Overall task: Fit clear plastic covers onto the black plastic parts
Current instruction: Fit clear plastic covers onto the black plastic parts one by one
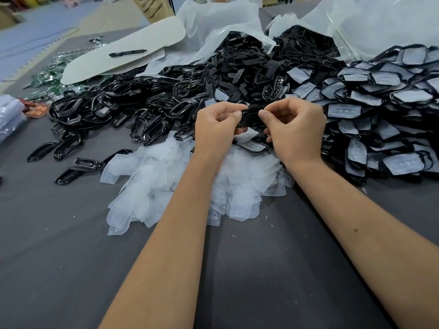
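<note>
Black plastic part (252,118) sits pinched between your two hands above the pile of clear covers (190,184), which serves as the landmark on the grey worktop (71,257). Far left of that pile lies a stack of clear bags (9,119) at the worktop's edge, and beyond it a white card (123,53) carries a black marker pen (127,52). Left of and behind the pile spreads a heap of glossy black frames (114,108), a few lying loose just beside the covers. Directly over the pile's far edge, your left hand (215,129) has its grip pressed on the part's left end, thumb on top and fingers curled under. Your right hand (294,131) pinches the right end the same way. Behind the pile, open plastic bags (221,27) spill more black pieces. Right of the pile rises a mound of finished parts (384,110), each with a clear cover on.
</note>
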`<action>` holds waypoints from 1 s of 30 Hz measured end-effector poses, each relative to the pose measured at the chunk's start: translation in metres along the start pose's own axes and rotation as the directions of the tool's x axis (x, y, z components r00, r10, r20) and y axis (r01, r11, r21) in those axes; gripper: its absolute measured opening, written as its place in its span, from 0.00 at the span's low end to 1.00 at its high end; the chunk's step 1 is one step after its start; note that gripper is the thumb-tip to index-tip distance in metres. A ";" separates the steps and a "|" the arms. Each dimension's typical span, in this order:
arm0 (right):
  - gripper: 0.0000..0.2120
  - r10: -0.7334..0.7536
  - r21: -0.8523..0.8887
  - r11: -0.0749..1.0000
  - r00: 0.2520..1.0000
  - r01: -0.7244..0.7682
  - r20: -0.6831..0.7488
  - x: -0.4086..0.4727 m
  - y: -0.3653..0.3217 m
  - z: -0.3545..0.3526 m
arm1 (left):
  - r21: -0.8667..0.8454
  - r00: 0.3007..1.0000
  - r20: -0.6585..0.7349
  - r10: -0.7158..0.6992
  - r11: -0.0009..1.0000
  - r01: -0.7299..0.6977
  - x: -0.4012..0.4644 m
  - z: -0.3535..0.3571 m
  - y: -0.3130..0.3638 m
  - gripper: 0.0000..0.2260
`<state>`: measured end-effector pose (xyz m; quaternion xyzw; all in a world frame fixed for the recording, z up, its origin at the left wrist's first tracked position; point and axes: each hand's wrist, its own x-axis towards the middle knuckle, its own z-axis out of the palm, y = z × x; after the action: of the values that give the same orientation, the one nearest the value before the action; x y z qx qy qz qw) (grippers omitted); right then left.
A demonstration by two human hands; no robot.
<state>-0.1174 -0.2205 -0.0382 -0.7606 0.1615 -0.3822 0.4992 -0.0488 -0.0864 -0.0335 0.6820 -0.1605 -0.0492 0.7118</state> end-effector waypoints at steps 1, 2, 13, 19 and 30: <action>0.05 0.008 0.011 1.000 1.000 -0.008 0.004 0.000 -0.001 0.000 | -0.005 1.000 0.002 0.004 1.000 -0.004 0.000 0.000 0.000 0.12; 0.05 0.018 0.026 0.999 1.000 -0.018 0.013 0.000 -0.001 0.000 | -0.010 1.000 0.003 0.010 1.000 -0.010 0.000 -0.001 0.000 0.10; 0.08 0.086 0.275 0.951 0.977 -0.138 0.193 -0.001 -0.006 -0.001 | -0.222 0.998 0.057 -0.039 0.974 0.050 -0.001 -0.008 0.003 0.06; 0.04 0.049 0.202 0.975 0.981 -0.088 0.189 -0.002 -0.006 -0.002 | -0.158 0.997 0.073 0.017 0.987 -0.006 -0.004 -0.005 0.005 0.08; 0.20 -0.145 -0.013 0.988 0.964 0.151 0.223 -0.004 -0.016 -0.006 | -0.289 0.995 -0.095 -0.040 0.957 0.011 -0.001 -0.009 0.009 0.10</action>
<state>-0.1267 -0.2154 -0.0246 -0.8157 0.0533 -0.3291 0.4728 -0.0487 -0.0772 -0.0254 0.5748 -0.1072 -0.0472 0.8099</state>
